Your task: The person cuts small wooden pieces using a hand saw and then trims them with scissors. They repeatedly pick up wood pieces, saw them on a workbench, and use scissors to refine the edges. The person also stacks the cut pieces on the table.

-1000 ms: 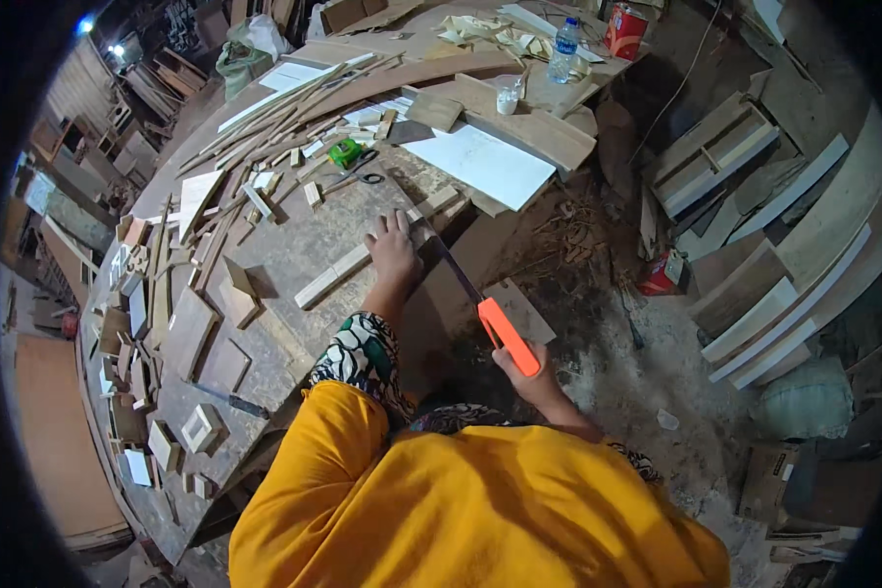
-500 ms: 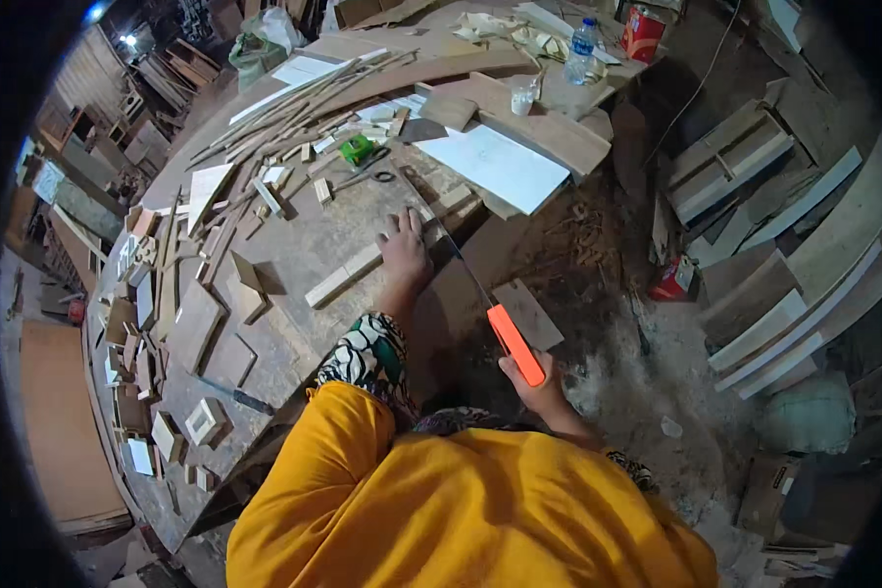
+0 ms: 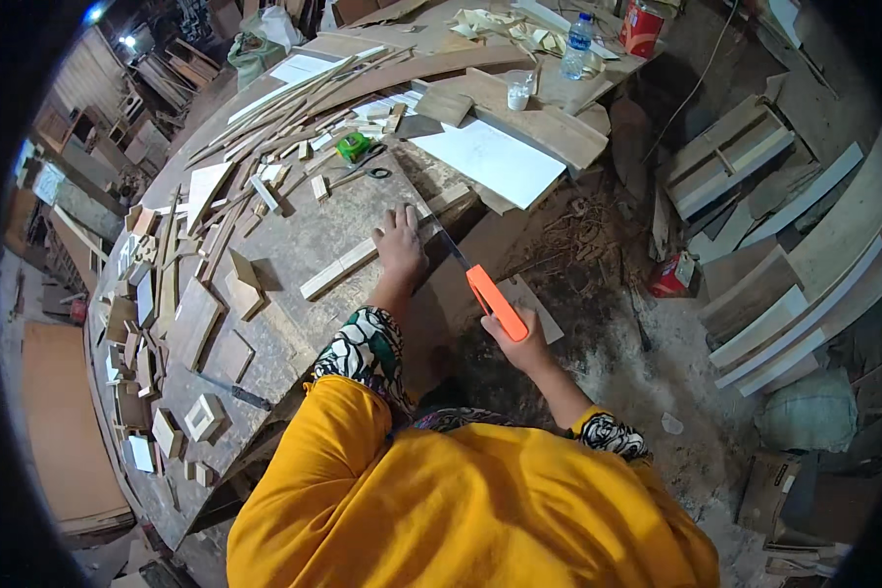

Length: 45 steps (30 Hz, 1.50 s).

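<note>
A handsaw (image 3: 496,302) with an orange handle is gripped in my right hand (image 3: 525,343), off the near side of the table. Its thin blade slants up and left, meeting a pale wooden strip (image 3: 343,267) just right of my left hand (image 3: 400,247). That hand lies across the strip and holds it against the tabletop, fingertips over its far side. The strip runs diagonally and reaches the table's edge. Whether the teeth are in the wood is too small to tell.
On the worktable (image 3: 294,235) lie thin wooden sticks, small frames, a green tape measure (image 3: 353,147), scissors (image 3: 374,172) and a white board (image 3: 490,162). A water bottle (image 3: 577,47) and a red can (image 3: 641,27) stand at the back. Planks (image 3: 794,323) lean at right.
The handsaw and my right hand have moved up and left, pushing the blade farther across the strip. My left hand stays on the strip.
</note>
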Tool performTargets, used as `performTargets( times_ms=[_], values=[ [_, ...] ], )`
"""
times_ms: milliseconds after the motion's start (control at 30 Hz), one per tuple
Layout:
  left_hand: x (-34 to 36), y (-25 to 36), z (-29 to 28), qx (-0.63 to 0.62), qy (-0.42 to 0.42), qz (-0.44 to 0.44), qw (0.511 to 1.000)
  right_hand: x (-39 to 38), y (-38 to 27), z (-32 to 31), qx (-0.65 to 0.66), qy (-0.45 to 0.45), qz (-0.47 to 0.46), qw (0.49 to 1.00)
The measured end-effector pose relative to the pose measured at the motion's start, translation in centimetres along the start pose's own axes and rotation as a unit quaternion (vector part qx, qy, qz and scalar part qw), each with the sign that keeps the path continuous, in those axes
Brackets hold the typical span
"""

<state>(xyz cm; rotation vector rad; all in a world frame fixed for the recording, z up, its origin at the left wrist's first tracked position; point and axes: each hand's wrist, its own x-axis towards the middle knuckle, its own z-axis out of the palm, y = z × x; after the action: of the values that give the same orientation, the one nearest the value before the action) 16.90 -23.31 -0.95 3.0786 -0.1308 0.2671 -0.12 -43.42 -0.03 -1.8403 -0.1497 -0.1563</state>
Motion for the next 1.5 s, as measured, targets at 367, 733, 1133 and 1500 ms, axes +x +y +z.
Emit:
performTargets(
  times_ms=[367,733,1133,1500],
  values=[
    [-0.1,-0.8,1.4,0.001,0.039,-0.005,0.999,0.5,-1.0,-0.7,0.014,-0.042,0.025,0.999],
    [0.2,-1.4,2.8,0.024,0.065,-0.006,0.998,3.0,-2.8,0.9,0.035,-0.025,0.01,0.999],
    [-0.1,-0.8,2.0,0.002,0.05,-0.009,0.999,4.2,-0.5,0.3,-0.001,-0.048,0.002,0.999],
    [0.6,-1.4,2.4,0.002,0.011,0.012,1.0,-4.2,-2.7,-2.4,-0.04,-0.051,0.063,0.996]
  ],
)
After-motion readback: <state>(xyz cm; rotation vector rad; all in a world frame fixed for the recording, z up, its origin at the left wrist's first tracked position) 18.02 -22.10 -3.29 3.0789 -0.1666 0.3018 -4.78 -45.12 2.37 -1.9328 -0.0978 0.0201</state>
